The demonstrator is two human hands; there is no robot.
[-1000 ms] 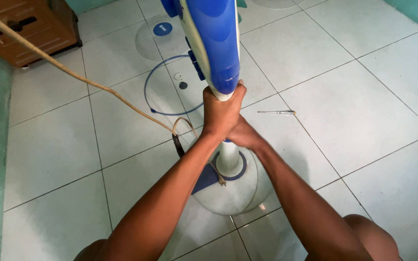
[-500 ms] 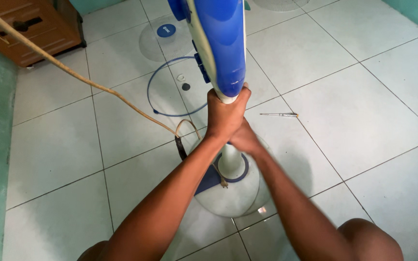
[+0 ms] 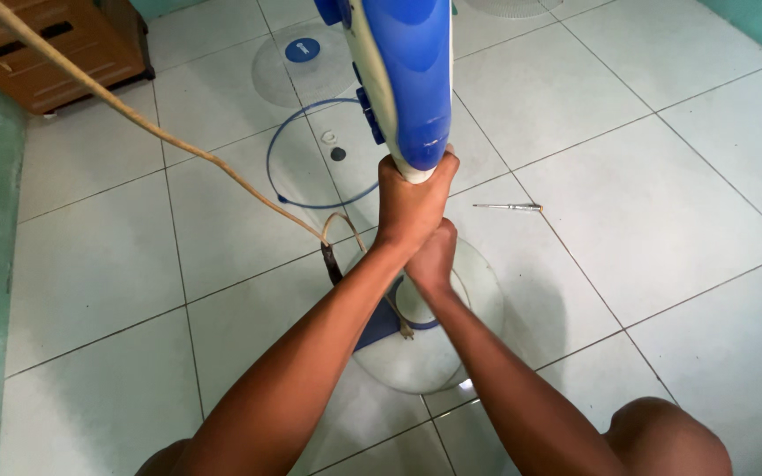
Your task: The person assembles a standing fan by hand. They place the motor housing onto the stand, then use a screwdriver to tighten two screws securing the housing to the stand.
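A blue and white stand fan body (image 3: pixel 403 70) rises toward me on a white pole. My left hand (image 3: pixel 409 203) is wrapped around the pole just under the blue housing. Just below it my right hand (image 3: pixel 431 257) grips the same pole, touching the left hand. The round white fan base (image 3: pixel 451 353) with a blue ring sits on the tiled floor under my hands. A beige power cord (image 3: pixel 169 141) runs from the upper left down to the base.
A thin screwdriver (image 3: pixel 506 207) lies on the tiles right of my hands. A blue ring (image 3: pixel 286 189), a round clear cover with a blue centre (image 3: pixel 297 53) and small parts (image 3: pixel 335 152) lie beyond. A brown wooden cabinet (image 3: pixel 55 53) stands upper left. My knee (image 3: pixel 663 436) is lower right.
My right hand has slid up the pole and turned, now closing tight under the left hand. The fan body shifted slightly right; the pole's lower part is now hidden by my arms.
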